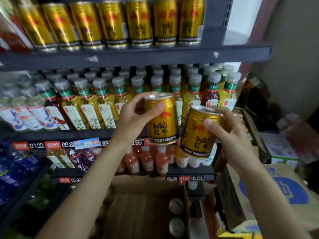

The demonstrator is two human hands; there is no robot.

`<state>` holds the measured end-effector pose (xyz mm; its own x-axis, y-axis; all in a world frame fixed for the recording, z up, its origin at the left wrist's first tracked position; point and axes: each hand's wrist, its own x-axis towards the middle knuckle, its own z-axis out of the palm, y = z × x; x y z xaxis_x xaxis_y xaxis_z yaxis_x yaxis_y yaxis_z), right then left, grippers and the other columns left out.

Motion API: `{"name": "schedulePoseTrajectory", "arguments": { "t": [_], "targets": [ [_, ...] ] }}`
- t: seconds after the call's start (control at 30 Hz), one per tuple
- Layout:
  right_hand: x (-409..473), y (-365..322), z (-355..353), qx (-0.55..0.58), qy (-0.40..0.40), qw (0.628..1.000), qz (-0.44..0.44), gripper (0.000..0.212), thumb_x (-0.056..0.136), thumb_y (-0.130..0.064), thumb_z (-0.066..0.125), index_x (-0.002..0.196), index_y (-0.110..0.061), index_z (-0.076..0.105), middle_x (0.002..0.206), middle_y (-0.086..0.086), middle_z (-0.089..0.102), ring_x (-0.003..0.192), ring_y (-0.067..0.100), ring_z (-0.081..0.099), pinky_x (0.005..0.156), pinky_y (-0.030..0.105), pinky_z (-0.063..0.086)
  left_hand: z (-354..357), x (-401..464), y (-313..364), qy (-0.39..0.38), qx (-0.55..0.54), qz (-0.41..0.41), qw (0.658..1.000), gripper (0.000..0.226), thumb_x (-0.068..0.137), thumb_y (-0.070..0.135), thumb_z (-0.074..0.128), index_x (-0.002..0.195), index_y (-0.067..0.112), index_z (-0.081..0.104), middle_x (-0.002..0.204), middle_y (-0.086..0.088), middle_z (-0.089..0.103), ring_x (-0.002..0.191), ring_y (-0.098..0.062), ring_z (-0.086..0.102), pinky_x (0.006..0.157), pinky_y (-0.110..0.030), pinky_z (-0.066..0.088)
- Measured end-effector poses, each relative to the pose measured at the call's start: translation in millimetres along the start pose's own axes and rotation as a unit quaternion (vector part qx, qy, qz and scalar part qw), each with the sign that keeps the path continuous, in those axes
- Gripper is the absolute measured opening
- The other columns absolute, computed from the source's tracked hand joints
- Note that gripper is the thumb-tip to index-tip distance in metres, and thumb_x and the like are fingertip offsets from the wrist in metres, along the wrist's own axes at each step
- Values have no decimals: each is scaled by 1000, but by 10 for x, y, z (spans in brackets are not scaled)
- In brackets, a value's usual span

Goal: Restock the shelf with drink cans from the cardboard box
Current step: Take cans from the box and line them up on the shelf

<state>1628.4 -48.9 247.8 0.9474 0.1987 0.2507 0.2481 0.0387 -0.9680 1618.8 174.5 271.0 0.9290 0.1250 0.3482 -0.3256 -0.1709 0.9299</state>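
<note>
My left hand (136, 114) grips a gold drink can (162, 123) near its top, holding it upright in front of the bottle shelf. My right hand (229, 133) grips a second gold can (196, 135), tilted slightly, just right of and lower than the first. Below, the open cardboard box (131, 213) holds two cans (176, 216) seen from the top along its right side. The upper shelf (138, 56) carries a row of several gold cans (139, 23).
The middle shelf holds several tea bottles (103, 100) with price tags along its edge. Lower shelves carry orange and blue bottles (146, 159). More cardboard boxes (276, 190) and packages are stacked at the right by the wall.
</note>
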Motion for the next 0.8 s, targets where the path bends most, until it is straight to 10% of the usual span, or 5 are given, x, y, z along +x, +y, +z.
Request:
{"name": "schedulePoseTrajectory", "arguments": {
  "t": [0.33,0.8],
  "targets": [
    [1007,-1280,-1284,-50,-66,986,-142,34,67,-47,67,87,-20,64,69,-11,68,64,4,62,56,19,47,1053,885,1212,69,96,147,982,51,51,58,67,94,32,60,87,16,65,85,0,62,80,-25,53],
    [2790,-1381,-2155,-76,38,979,-184,48,79,-35,71,118,-18,50,117,5,60,102,19,61,76,27,51,2096,2654,1372,167,370,179,896,61,78,47,68,129,20,47,126,0,58,115,-17,53,84,-22,38]
  ]
}}
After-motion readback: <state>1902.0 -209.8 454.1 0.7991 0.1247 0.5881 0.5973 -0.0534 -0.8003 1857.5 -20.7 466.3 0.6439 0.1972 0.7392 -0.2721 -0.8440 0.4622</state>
